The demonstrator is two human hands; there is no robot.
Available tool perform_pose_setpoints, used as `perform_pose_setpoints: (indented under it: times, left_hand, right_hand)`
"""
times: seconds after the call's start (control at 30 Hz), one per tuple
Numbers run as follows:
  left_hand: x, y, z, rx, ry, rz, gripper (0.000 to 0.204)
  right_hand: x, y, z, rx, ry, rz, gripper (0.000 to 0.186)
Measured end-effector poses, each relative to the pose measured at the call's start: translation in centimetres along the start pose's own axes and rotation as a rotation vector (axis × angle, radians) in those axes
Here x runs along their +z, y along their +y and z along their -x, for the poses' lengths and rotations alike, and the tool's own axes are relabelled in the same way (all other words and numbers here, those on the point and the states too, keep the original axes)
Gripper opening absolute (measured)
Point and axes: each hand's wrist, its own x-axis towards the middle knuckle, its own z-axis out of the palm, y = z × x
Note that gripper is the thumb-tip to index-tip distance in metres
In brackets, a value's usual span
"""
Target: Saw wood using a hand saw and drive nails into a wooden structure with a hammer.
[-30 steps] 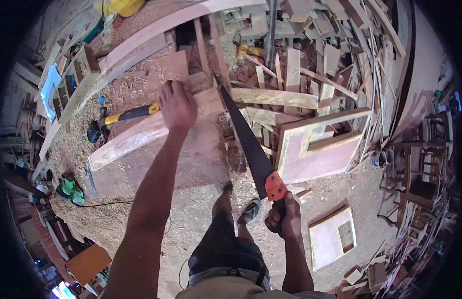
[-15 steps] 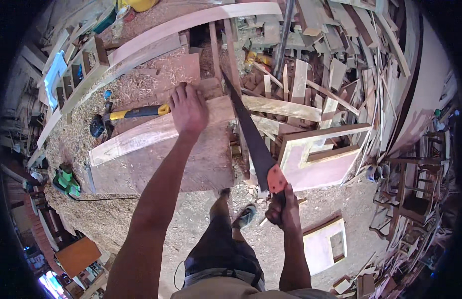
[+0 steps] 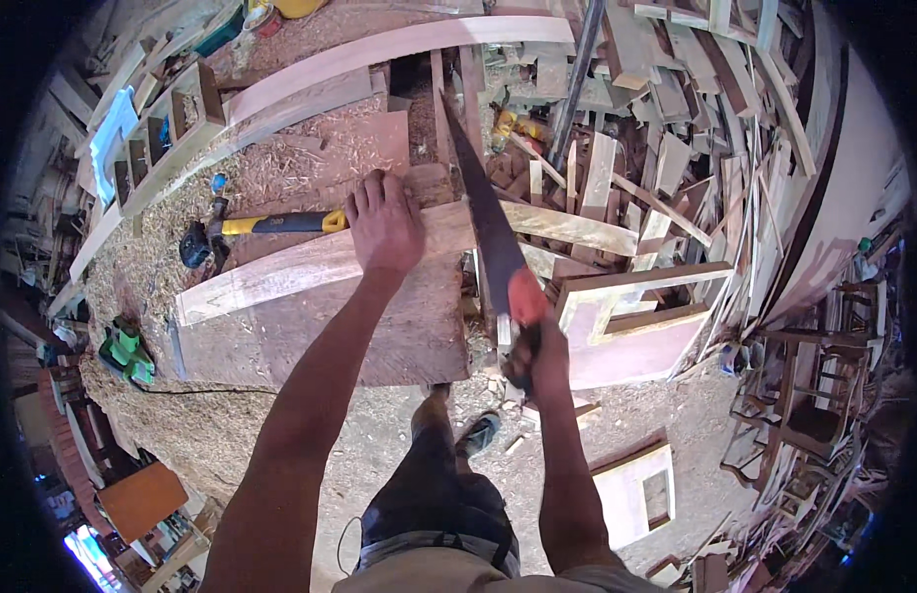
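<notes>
A long, pale, gently curved wooden board (image 3: 290,272) lies across the workbench (image 3: 379,331) and juts past its right edge. Pressing down on it, my left hand (image 3: 387,225) has its fingers curled over the far edge. In my right hand (image 3: 539,358) is the handle of a handsaw (image 3: 493,232) with an orange-red section by the grip. Its dark blade slants away to the upper left and crosses the board just beyond the bench's edge. The exact contact between teeth and wood cannot be made out. A yellow-and-black hammer (image 3: 280,222) rests left of my left hand.
Another curved board (image 3: 399,49) spans the far side. A green power tool (image 3: 129,354) sits on the bench's left, its cord trailing nearby. Scrap wood (image 3: 666,163) is heaped at right behind a wooden frame panel (image 3: 626,341). A second panel (image 3: 631,499) lies on the floor.
My right hand has pushed the saw forward and a little left, so its handle is closer to the board. My left hand stays on the board; the whole view has shifted slightly.
</notes>
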Motion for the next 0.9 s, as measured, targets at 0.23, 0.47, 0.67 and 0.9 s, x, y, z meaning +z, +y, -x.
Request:
perform_pose_setpoints:
  times: [0.23, 0.47, 0.67, 0.9]
  left_hand:
    - [0.0, 0.0, -0.1, 0.012, 0.015, 0.035, 0.028]
    - [-0.2, 0.1, -0.4, 0.03, 0.023, -0.005, 0.028]
    - [-0.1, 0.3, -0.1, 0.013, 0.007, -0.005, 0.029]
    - [-0.1, 0.0, -0.2, 0.023, 0.012, -0.008, 0.03]
  right_hand:
    - [-1.9, 0.9, 4.0, 0.248, 0.212, -0.093, 0.063]
    - [0.6, 0.1, -2.7, 0.045, -0.052, -0.337, 0.066]
    - [-1.4, -0.1, 6.0, 0.369, 0.278, -0.212, 0.059]
    - [1.6, 0.1, -3.4, 0.015, 0.062, -0.233, 0.063]
